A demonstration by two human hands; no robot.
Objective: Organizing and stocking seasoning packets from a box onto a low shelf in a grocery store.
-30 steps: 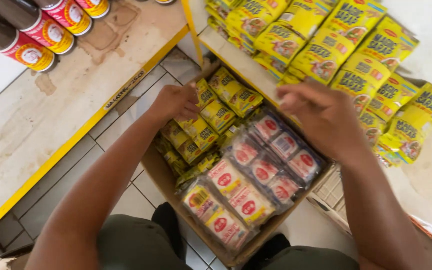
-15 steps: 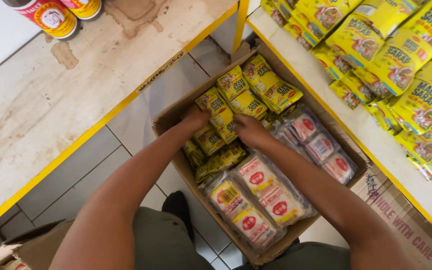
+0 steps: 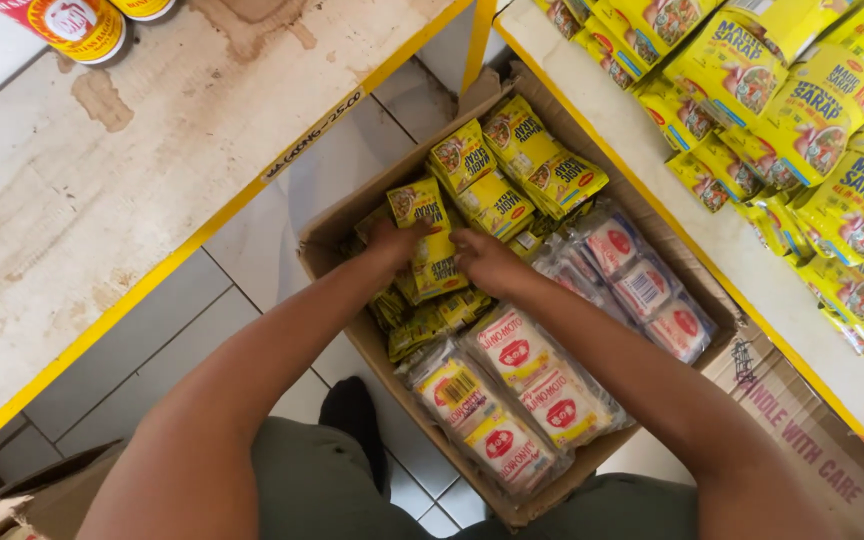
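Note:
Both my hands reach down into an open cardboard box (image 3: 352,215) on the floor. My left hand (image 3: 392,243) and my right hand (image 3: 487,262) together grip a stack of small yellow seasoning sachets (image 3: 432,235) near the box's middle. More yellow sachets (image 3: 527,165) lie at the box's far end. Clear packs of red-and-white sachets (image 3: 517,400) fill its near and right side.
A worn white shelf with a yellow edge (image 3: 132,200) runs along the left, with red-and-yellow cans (image 3: 67,22) at its back. On the right another shelf (image 3: 692,220) holds several rows of yellow sachets (image 3: 802,110). Grey tiled floor (image 3: 262,230) lies between them.
My right hand has come down from the right shelf into the box. Both hands have closed on the yellow sachet stack, and the view has tilted down and nearer.

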